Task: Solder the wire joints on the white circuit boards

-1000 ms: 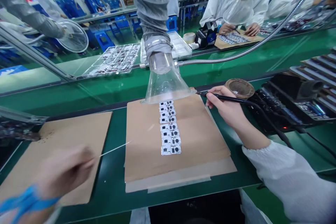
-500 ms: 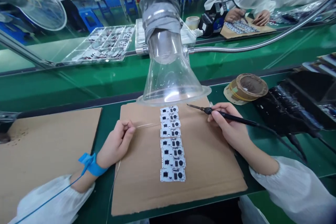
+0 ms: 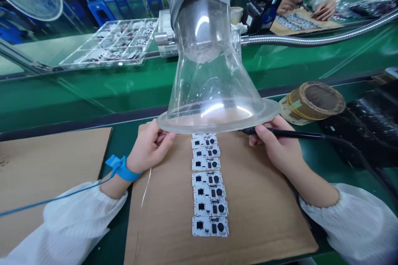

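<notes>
A column of several white circuit boards (image 3: 207, 192) lies down the middle of a cardboard sheet (image 3: 261, 215). Left of the topmost boards, my left hand (image 3: 152, 145) is closed on thin solder wire (image 3: 146, 186), whose tail hangs below the palm. A blue wrist strap (image 3: 124, 168) circles that wrist. My right hand (image 3: 276, 145) grips the black handle of a soldering iron (image 3: 295, 133), pointing left toward the top of the column. The clear funnel-shaped hood (image 3: 214, 91) hangs in front of the iron's tip and the far boards, so the tip is hard to make out.
A roll of tape (image 3: 314, 101) stands behind my right hand, with black items (image 3: 367, 132) beside it. Another cardboard sheet (image 3: 52, 165) lies at left. Beyond the green divider are a clear compartment tray (image 3: 115, 43) and a co-worker's hands (image 3: 323, 9) over boards.
The view has shifted closer to the hood. My left hand has moved up and toward the top boards with the solder wire. The soldering iron's tip has passed behind the hood's rim.
</notes>
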`<state>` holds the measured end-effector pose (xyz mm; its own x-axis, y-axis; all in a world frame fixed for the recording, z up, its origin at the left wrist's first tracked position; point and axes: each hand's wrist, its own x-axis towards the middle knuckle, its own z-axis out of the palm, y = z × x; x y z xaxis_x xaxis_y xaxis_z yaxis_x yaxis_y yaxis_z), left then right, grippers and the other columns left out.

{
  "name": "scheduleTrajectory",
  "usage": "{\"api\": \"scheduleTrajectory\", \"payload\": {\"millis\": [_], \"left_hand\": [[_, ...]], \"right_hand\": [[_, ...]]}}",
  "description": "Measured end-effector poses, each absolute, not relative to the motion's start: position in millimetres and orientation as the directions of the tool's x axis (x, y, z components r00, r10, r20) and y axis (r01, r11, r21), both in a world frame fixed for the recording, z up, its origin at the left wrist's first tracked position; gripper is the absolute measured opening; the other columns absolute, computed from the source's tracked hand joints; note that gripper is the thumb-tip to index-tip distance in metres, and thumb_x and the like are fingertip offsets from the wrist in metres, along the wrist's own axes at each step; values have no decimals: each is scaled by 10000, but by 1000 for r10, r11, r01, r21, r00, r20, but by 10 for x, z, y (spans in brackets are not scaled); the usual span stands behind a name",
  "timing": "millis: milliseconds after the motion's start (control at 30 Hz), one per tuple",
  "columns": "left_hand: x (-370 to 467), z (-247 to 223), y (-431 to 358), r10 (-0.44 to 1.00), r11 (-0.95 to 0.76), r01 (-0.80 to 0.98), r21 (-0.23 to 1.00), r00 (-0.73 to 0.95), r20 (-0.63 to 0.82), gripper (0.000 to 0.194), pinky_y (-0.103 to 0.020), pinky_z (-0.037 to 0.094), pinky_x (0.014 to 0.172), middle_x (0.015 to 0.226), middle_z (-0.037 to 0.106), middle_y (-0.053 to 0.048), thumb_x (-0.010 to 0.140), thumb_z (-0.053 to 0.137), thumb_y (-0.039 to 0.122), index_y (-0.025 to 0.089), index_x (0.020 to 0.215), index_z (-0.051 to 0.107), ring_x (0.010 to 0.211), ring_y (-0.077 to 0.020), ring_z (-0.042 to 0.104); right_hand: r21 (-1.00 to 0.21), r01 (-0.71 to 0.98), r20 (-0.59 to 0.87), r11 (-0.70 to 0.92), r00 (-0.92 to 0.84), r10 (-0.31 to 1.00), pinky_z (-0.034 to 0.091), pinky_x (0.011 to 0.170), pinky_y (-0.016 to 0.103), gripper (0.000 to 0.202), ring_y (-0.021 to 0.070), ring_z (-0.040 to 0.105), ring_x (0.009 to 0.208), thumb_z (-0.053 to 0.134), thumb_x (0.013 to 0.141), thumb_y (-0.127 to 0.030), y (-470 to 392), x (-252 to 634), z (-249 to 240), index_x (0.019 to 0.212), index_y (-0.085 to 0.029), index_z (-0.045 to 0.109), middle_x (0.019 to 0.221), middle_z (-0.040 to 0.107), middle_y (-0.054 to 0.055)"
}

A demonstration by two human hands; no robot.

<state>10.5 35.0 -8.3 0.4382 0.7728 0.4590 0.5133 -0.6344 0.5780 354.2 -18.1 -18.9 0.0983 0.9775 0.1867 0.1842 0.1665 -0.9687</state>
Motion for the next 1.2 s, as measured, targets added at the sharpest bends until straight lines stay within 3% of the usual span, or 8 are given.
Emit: {"api": "scheduleTrajectory", "payload": {"millis": [200,433,1033,1200], "left_hand": [[93,-97,357,795,-606,576,549,415,442,294,-248,272,499,610,346,82,950,571,190,242,743,367,502,-95,326],[58,-150,372,861,-508,640,577,404,310,200,-269,326,511,553,385,72,950,582,312,240,790,486,496,-128,395],[68,-153,380,845,-522,626,579,473,251,151,-276,328,510,528,403,71,997,547,304,223,878,593,482,-140,410],[106,-116,385,839,-525,608,596,486,243,125,-271,415,538,627,561,39,1003,531,295,210,996,623,521,-142,479]], "right_hand": [[-950,246,215,191,74,974,513,553,260,334,139,626,563,729,1011,-551,-171,3546,-183,907,-245,642,651,685,-11],[-944,283,193,171,52,980,505,551,315,335,169,614,570,709,1017,-562,-173,3519,-163,884,-263,640,641,665,-3],[-945,276,201,176,63,978,495,559,314,326,165,601,570,708,1025,-543,-171,3508,-147,877,-261,639,635,657,-7],[-938,297,196,178,33,980,498,560,310,334,164,606,573,698,1028,-552,-164,3503,-121,878,-261,636,636,656,-6]]}}
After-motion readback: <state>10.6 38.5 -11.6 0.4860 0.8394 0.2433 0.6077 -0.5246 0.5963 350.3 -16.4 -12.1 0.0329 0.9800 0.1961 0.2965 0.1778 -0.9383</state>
